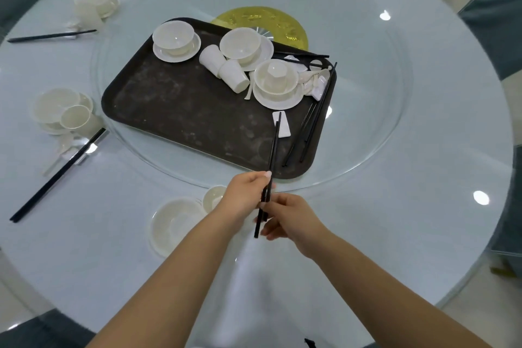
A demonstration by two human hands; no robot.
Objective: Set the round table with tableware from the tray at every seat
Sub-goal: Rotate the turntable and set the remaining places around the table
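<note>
Both hands hold one pair of black chopsticks (270,167) at the surface's (423,206) six o'clock edge: the left hand (245,195) pinches them mid-shaft, the right hand (288,219) closes round the lower end. Their tips reach over the tray (175,110) near a white chopstick rest (282,126). Light, stiff and smooth, they could slide apart; gripping near the thick ends seems best. A saucer (175,223) waits at seven o'clock.

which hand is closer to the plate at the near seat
Left. The left hand hangs right over the plate's far edge; the right hand sits apart, further to its right.
</note>
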